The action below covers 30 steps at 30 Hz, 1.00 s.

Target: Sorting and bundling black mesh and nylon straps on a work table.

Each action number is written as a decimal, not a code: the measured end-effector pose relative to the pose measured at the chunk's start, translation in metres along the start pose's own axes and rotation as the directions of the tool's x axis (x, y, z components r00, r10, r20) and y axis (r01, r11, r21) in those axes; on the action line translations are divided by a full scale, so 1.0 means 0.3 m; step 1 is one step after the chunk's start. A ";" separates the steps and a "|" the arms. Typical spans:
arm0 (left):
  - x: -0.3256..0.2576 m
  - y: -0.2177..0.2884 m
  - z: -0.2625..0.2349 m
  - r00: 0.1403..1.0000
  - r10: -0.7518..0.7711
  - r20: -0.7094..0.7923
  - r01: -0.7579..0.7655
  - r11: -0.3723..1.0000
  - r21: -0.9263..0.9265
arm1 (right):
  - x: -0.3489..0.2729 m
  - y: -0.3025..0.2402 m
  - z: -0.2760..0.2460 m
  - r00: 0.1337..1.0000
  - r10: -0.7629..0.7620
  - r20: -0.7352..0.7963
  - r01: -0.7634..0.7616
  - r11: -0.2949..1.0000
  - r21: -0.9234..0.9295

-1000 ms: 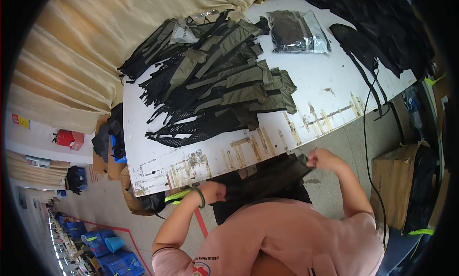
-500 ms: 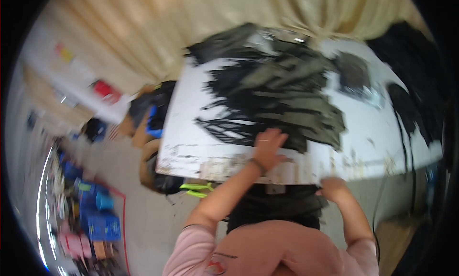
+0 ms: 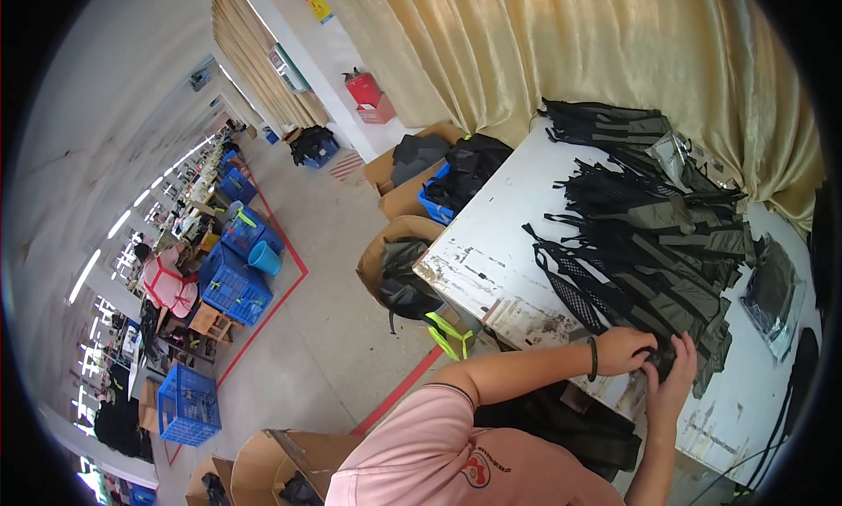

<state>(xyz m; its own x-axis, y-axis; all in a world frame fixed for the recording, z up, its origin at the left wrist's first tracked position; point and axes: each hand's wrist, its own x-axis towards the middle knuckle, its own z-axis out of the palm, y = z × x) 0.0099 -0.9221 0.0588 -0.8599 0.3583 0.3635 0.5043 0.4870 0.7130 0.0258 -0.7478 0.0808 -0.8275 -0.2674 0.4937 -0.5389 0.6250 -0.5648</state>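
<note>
Both my hands meet over the near edge of the white table [image 3: 478,260], in front of a spread pile of black and olive fabric pieces [image 3: 667,234] with mesh parts and straps. My left hand [image 3: 624,350], a dark band on its wrist, is closed on a small dark piece of fabric [image 3: 664,357]. My right hand [image 3: 675,379] grips the same fabric from the right, thumb and fingers bent around it. Much of the piece is hidden by my fingers. Below the table edge, dark fabric [image 3: 561,427] hangs against my body.
A clear plastic bag with dark contents [image 3: 772,295] lies right of the pile. Left of the table stand cardboard boxes [image 3: 386,243] and a blue crate [image 3: 436,205] holding dark fabric. Neon yellow straps [image 3: 447,335] hang by the table corner. A person in pink [image 3: 168,282] sits far left.
My view has swung left. My left hand has left the fabric pile and joined my right hand, which rose from below the table edge; both now hold the small dark fabric.
</note>
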 end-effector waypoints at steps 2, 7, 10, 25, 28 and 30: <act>-0.011 0.004 0.018 0.997 -0.064 0.047 0.069 0.988 -0.136 | -0.012 0.035 0.037 1.000 0.002 0.000 -0.002 1.000 -0.008; -0.014 -0.001 0.030 0.996 -0.082 0.021 0.085 0.981 -0.177 | -0.038 0.036 0.061 0.997 0.072 -0.013 -0.070 0.991 0.117; -0.013 0.005 0.025 0.994 -0.086 0.070 0.096 0.983 -0.156 | -0.068 0.085 0.064 0.996 0.082 -0.033 -0.078 0.991 0.112; -0.118 -0.010 0.086 0.973 0.145 0.180 -0.191 0.943 0.272 | -0.149 0.254 0.060 0.774 0.472 0.422 -0.627 0.477 0.616; -0.121 0.020 0.092 0.982 0.031 0.185 -0.075 0.968 0.238 | -0.197 0.212 0.110 0.748 0.501 0.436 -0.646 0.400 0.650; -0.120 0.030 0.108 0.979 0.001 0.202 -0.031 0.989 0.145 | -0.216 0.166 0.116 0.751 0.467 0.467 -0.655 0.435 0.618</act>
<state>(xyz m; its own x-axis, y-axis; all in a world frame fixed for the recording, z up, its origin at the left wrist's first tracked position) 0.0480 -0.9048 0.0328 -0.8256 0.5128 0.2355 0.5371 0.5861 0.6067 0.0470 -0.7251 -0.0023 -0.9466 -0.2511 -0.2022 0.2105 -0.0065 -0.9776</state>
